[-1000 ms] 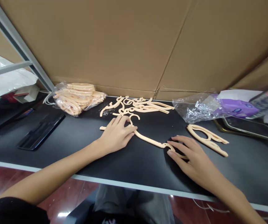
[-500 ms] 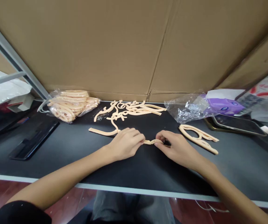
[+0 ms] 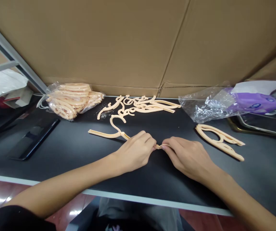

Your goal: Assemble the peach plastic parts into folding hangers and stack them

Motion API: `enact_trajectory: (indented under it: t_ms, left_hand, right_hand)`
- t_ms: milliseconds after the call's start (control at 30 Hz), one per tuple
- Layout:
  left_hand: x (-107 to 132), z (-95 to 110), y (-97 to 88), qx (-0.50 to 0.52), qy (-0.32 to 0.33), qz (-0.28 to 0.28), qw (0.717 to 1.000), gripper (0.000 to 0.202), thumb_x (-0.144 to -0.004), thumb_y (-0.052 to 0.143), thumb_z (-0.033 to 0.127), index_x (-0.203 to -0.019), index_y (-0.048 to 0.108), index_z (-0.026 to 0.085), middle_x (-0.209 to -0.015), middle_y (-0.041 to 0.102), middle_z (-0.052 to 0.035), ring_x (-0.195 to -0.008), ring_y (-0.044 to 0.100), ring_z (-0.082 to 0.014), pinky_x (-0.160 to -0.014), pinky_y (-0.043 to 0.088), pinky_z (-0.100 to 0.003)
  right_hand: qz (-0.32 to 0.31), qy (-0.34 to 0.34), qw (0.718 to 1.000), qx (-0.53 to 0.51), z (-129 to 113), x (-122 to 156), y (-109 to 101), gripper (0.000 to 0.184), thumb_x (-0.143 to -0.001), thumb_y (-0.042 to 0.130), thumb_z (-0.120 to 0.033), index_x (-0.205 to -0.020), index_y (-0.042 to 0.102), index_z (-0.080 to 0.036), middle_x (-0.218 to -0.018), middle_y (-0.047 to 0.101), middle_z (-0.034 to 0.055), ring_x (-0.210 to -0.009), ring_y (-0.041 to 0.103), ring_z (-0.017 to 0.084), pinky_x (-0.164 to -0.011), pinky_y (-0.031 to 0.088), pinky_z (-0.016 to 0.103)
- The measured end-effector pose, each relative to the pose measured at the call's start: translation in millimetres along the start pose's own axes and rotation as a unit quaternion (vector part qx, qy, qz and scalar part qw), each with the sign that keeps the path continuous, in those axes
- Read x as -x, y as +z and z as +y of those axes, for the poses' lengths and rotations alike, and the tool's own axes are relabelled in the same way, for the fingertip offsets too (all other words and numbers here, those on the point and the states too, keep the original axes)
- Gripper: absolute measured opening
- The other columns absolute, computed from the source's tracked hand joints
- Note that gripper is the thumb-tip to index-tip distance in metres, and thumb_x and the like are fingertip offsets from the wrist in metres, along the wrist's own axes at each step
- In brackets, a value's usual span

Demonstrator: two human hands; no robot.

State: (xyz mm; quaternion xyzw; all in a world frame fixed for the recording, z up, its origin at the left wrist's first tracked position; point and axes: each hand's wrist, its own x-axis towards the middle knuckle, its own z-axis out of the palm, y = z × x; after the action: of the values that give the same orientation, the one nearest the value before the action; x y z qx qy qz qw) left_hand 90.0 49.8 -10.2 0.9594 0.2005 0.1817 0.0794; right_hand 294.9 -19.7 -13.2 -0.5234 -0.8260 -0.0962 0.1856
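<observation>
A cream plastic hanger [image 3: 109, 130] with a hook lies on the black table [image 3: 63, 150] in front of me. My left hand [image 3: 136, 150] is closed on the hanger's arm near its middle. My right hand [image 3: 187, 155] is closed on the same arm just to the right, and the fingertips of both hands almost touch. The hanger's right end is hidden under my right hand. A folded cream hanger [image 3: 219, 141] lies to the right of my right hand.
A loose pile of cream hanger parts [image 3: 140, 107] sits at the back centre. A clear bag of more hangers [image 3: 72, 99] lies back left, a crumpled clear bag [image 3: 205, 106] and purple packet [image 3: 255, 102] back right. A dark flat device [image 3: 32, 138] lies left. Cardboard [image 3: 128, 45] walls the back.
My hands went from lying flat on the hanger, apart, to closing on its arm and coming together at the middle. The hanger's hook end now shows to the left.
</observation>
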Motion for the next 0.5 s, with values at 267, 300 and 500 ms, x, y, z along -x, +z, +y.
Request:
enact_trajectory:
  t_ms: [267,300,500]
  left_hand:
    - [-3.8,0.6,-1.8,-0.045,0.034,-0.027,0.998,0.021,-0.099,0.041,0.01,-0.085,0.057,0.01,-0.086,0.061,-0.0095,-0.081,0.054,-0.0198,-0.076,0.049,-0.031]
    - [-3.7,0.9,-1.7,-0.052,0.036,-0.028,0.998,0.022,-0.099,0.041,0.01,-0.085,0.057,0.01,-0.086,0.06,-0.0098,-0.081,0.053,-0.0201,-0.076,0.049,-0.032]
    - [-3.0,3.2,-0.6,-0.093,0.048,-0.029,0.994,0.021,-0.097,0.041,0.009,-0.085,0.058,0.01,-0.086,0.059,-0.0094,-0.08,0.051,-0.0205,-0.078,0.049,-0.033]
  right_hand:
    - [-0.051,0.094,0.993,-0.054,-5.1,-2.2,-4.3,0.019,-0.098,0.047,-0.026,-0.086,0.062,-0.022,-0.075,0.073,-0.0026,-0.062,0.069,0.018,-0.053,0.032,0.03]
    - [-0.054,0.1,0.992,-0.057,-5.3,-2.6,-4.1,0.019,-0.098,0.048,-0.026,-0.086,0.062,-0.022,-0.074,0.073,-0.0029,-0.061,0.069,0.018,-0.053,0.032,0.03]
    - [0.006,0.051,0.999,-0.009,-6.1,-0.4,-1.9,0.021,-0.097,0.049,-0.023,-0.084,0.064,-0.019,-0.073,0.072,-0.0003,-0.06,0.069,0.018,-0.052,0.03,0.031]
